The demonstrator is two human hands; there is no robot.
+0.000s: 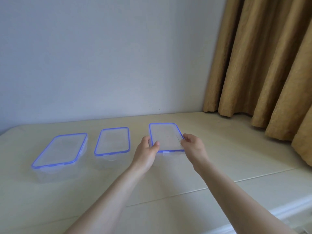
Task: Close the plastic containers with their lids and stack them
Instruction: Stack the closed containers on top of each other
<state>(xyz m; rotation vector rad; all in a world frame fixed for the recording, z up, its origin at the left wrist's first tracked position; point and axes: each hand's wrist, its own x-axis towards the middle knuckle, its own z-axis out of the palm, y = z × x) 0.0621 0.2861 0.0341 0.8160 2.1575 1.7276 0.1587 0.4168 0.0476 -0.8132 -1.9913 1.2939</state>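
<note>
Three clear plastic containers with blue-rimmed lids stand in a row on the pale table (pixel 219 149). The largest container (pixel 60 151) is at the left, a smaller one (pixel 112 141) sits in the middle, and the right container (pixel 166 136) is between my hands. My left hand (pixel 148 151) grips its left edge with the thumb on the lid. On the other side, my right hand (pixel 192 144) holds its right edge with the fingers curled over the rim. All three lids lie flat on their containers.
A white wall runs along the back of the table. Tan curtains (pixel 261 65) hang at the right and reach down onto the tabletop. A seam crosses the table in front of my arms.
</note>
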